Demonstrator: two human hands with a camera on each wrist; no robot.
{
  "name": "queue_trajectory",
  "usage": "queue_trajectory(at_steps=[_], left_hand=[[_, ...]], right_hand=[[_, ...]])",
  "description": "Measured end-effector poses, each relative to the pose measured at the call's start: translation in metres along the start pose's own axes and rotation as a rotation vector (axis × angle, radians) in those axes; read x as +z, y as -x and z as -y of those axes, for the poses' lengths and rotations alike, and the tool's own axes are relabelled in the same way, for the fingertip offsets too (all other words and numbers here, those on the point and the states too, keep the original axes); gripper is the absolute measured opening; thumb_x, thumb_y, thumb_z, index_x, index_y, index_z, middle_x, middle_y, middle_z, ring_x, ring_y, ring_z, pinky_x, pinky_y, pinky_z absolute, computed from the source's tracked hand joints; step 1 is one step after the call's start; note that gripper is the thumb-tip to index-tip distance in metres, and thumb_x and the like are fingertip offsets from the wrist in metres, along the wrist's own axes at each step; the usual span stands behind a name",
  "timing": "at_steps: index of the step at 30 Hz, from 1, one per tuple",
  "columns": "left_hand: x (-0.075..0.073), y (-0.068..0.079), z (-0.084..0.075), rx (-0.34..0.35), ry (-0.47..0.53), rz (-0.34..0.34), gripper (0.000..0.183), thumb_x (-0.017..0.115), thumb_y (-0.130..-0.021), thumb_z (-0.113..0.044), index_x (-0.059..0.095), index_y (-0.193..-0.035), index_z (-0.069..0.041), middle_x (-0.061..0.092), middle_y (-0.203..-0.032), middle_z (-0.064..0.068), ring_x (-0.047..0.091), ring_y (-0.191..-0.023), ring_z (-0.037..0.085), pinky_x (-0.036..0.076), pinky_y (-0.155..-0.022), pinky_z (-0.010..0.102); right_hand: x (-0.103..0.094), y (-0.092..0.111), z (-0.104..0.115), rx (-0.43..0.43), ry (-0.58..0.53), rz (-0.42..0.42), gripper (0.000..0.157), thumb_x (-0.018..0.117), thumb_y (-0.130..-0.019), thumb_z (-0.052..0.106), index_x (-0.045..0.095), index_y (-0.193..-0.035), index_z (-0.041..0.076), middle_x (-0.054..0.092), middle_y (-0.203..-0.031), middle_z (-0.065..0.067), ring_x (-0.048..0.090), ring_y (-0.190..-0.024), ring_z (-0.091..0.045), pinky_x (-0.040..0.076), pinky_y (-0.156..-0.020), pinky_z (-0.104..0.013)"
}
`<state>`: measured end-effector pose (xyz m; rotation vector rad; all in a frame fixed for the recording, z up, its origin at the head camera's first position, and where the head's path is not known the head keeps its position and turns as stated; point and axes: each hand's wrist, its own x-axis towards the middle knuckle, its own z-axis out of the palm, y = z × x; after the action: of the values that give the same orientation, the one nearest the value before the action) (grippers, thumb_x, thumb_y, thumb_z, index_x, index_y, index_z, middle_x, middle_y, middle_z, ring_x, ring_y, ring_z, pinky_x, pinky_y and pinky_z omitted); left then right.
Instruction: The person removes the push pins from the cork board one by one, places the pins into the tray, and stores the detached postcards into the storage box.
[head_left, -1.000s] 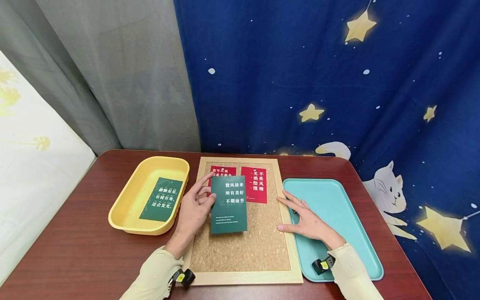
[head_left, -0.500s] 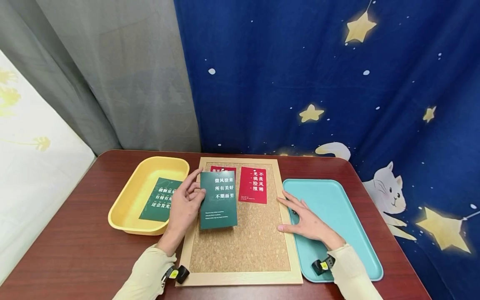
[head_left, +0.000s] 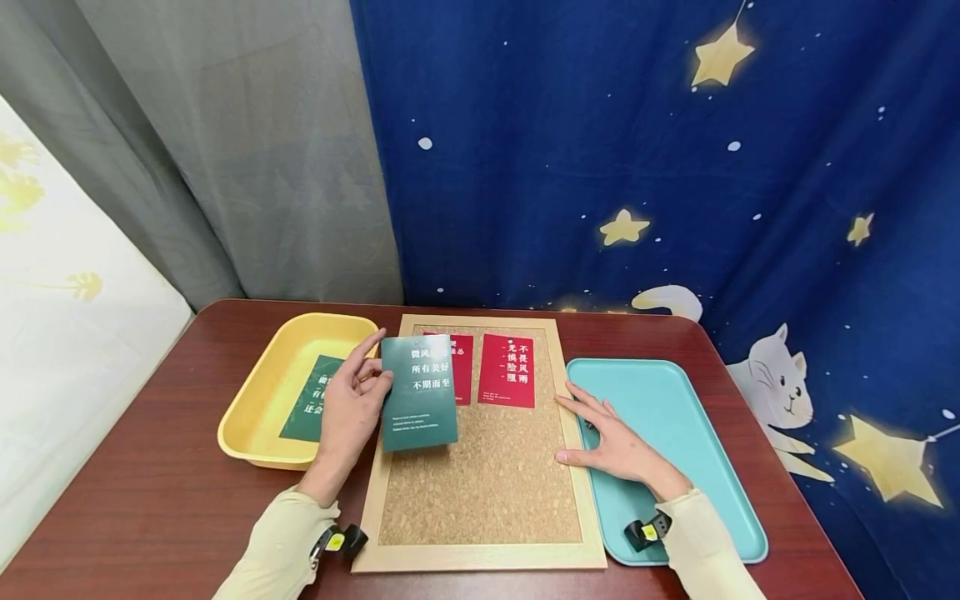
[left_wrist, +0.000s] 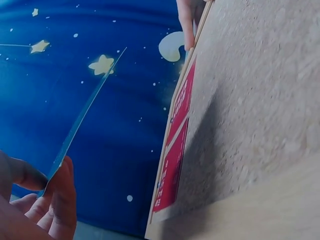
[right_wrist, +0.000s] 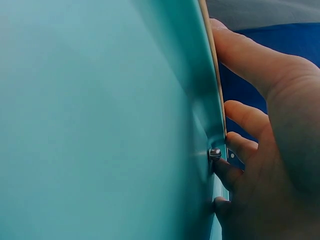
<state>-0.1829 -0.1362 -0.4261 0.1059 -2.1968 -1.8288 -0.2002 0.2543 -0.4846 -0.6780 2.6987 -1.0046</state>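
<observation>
My left hand (head_left: 351, 408) pinches a dark green printed card (head_left: 420, 408) at its left edge, between thumb and fingers. The card hovers above the upper left of a wood-framed cork board (head_left: 480, 492); the left wrist view shows it nearly edge-on, apart from the surface. It partly covers a red card (head_left: 465, 383) on the board, beside a second red card (head_left: 507, 371). On the board's right frame edge rests my right hand (head_left: 611, 437), fingers spread and fairly straight. Close to those fingers, the right wrist view has a small shiny metal pin (right_wrist: 214, 154) in the tray.
Left of the board stands a yellow basin (head_left: 247, 392) with another green card (head_left: 303, 412) in it, partly hidden by my left hand. A turquoise tray (head_left: 675, 417) lies to the right, under my right forearm. Behind the table (head_left: 150, 467) hang curtains.
My left hand has carried the green card left and slightly away from me, uncovering more of both red cards. The right hand has stayed in place.
</observation>
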Motion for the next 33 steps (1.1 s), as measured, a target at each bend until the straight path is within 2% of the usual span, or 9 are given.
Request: queue_trajectory(at_steps=[7, 11, 15, 18, 23, 25, 30, 33], left_hand=[[-0.007, -0.004, 0.0, -0.019, -0.019, -0.028, 0.056, 0.06, -0.094, -0.007, 0.051, -0.144, -0.032, 0.063, -0.093, 0.007, 0.051, -0.051, 0.003, 0.048, -0.068, 0.011], [-0.011, -0.005, 0.0, -0.034, -0.044, -0.045, 0.055, 0.06, -0.095, -0.01, 0.05, -0.144, -0.033, 0.064, -0.094, 0.003, 0.063, -0.058, 0.003, 0.05, -0.072, 0.011], [-0.015, -0.006, -0.001, -0.057, -0.045, -0.06, 0.056, 0.061, -0.095, -0.012, 0.05, -0.144, -0.036, 0.062, -0.095, 0.0, 0.063, -0.06, 0.002, 0.05, -0.073, 0.01], [-0.018, -0.007, -0.001, -0.076, -0.023, -0.064, 0.056, 0.061, -0.095, -0.013, 0.049, -0.144, -0.038, 0.061, -0.096, -0.001, 0.057, -0.056, 0.002, 0.05, -0.071, 0.01], [-0.023, -0.009, -0.003, -0.095, -0.006, -0.065, 0.056, 0.06, -0.096, -0.013, 0.047, -0.144, -0.038, 0.06, -0.094, -0.003, 0.05, -0.049, 0.004, 0.045, -0.056, 0.015], [-0.026, -0.011, -0.003, -0.094, -0.009, -0.073, 0.055, 0.059, -0.096, -0.013, 0.047, -0.145, -0.035, 0.061, -0.091, -0.004, 0.052, -0.05, 0.003, 0.045, -0.056, 0.015], [-0.033, -0.016, 0.0, -0.091, -0.026, -0.112, 0.053, 0.059, -0.095, -0.012, 0.049, -0.145, -0.028, 0.063, -0.084, -0.011, 0.064, -0.063, -0.002, 0.051, -0.071, 0.01], [-0.038, -0.017, 0.001, -0.096, -0.015, -0.127, 0.052, 0.059, -0.095, -0.012, 0.05, -0.144, -0.027, 0.064, -0.083, -0.013, 0.066, -0.065, -0.003, 0.052, -0.069, 0.011]], right_hand=[[-0.001, 0.001, 0.001, 0.001, -0.002, 0.002, 0.087, 0.078, -0.079, 0.051, 0.039, -0.153, 0.027, 0.019, -0.168, -0.002, 0.018, -0.154, -0.034, 0.003, -0.122, -0.065], [-0.001, 0.001, 0.001, 0.005, -0.006, 0.002, 0.087, 0.078, -0.079, 0.051, 0.039, -0.153, 0.027, 0.018, -0.168, -0.001, 0.018, -0.155, -0.034, 0.003, -0.122, -0.065], [-0.001, 0.001, 0.002, 0.002, -0.008, 0.002, 0.087, 0.078, -0.079, 0.05, 0.039, -0.153, 0.026, 0.018, -0.168, -0.002, 0.018, -0.155, -0.034, 0.003, -0.122, -0.065], [-0.001, 0.001, 0.002, -0.001, -0.008, 0.002, 0.087, 0.078, -0.08, 0.05, 0.039, -0.153, 0.026, 0.018, -0.168, -0.001, 0.018, -0.155, -0.034, 0.003, -0.122, -0.065], [0.0, 0.001, 0.001, 0.001, -0.007, 0.0, 0.087, 0.078, -0.079, 0.051, 0.039, -0.153, 0.027, 0.019, -0.168, -0.001, 0.018, -0.155, -0.033, 0.003, -0.122, -0.065], [0.0, 0.001, 0.001, 0.001, -0.006, -0.001, 0.087, 0.078, -0.079, 0.051, 0.039, -0.153, 0.027, 0.019, -0.168, -0.001, 0.019, -0.154, -0.033, 0.003, -0.122, -0.065], [0.0, 0.001, 0.001, -0.002, -0.004, -0.003, 0.087, 0.078, -0.079, 0.051, 0.039, -0.153, 0.027, 0.019, -0.167, -0.001, 0.019, -0.154, -0.033, 0.003, -0.122, -0.065], [0.0, 0.001, 0.0, -0.002, -0.001, -0.006, 0.087, 0.078, -0.079, 0.051, 0.039, -0.153, 0.027, 0.019, -0.167, -0.001, 0.019, -0.154, -0.033, 0.003, -0.122, -0.065]])
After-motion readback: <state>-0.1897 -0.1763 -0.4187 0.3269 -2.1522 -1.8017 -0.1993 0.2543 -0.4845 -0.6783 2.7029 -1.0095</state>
